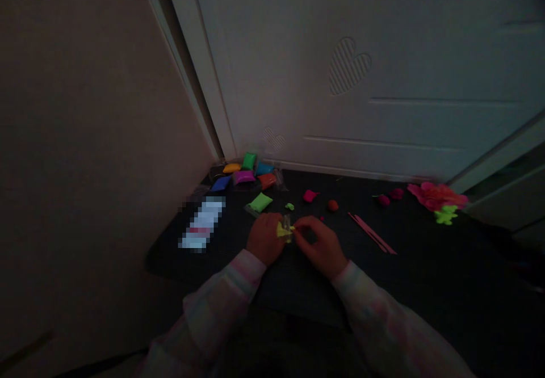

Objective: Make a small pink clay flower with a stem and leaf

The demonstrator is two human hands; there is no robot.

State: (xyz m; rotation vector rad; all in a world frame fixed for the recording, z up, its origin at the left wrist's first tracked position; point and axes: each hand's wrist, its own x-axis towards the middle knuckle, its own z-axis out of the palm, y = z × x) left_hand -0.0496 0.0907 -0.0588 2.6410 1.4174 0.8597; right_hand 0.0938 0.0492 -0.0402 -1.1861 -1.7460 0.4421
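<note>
My left hand (266, 239) is closed around a clear packet of yellow modelling clay (283, 231), low over the dark table. From the right, my right hand (321, 246) pinches at a bit of the yellow clay by the packet's end, thumb and forefinger together. Just beyond my hands lie a light green clay packet (260, 202), a small light green lump (289, 206), a pinkish-red lump (310, 196) and an orange-red ball (332, 205). A tiny red piece (322, 218) rests near my right fingertips. The picture is dim, so fine detail is hard to see.
Several coloured clay packets (244, 176) are heaped at the back left. A blurred-out pale rectangle (203, 225) lies left. Pink sticks (372, 234) lie right, with dark red lumps (384, 200), pink petal-like pieces (438, 196) and a yellow-green shape (446, 214) beyond. A white panel (281, 71) stands behind.
</note>
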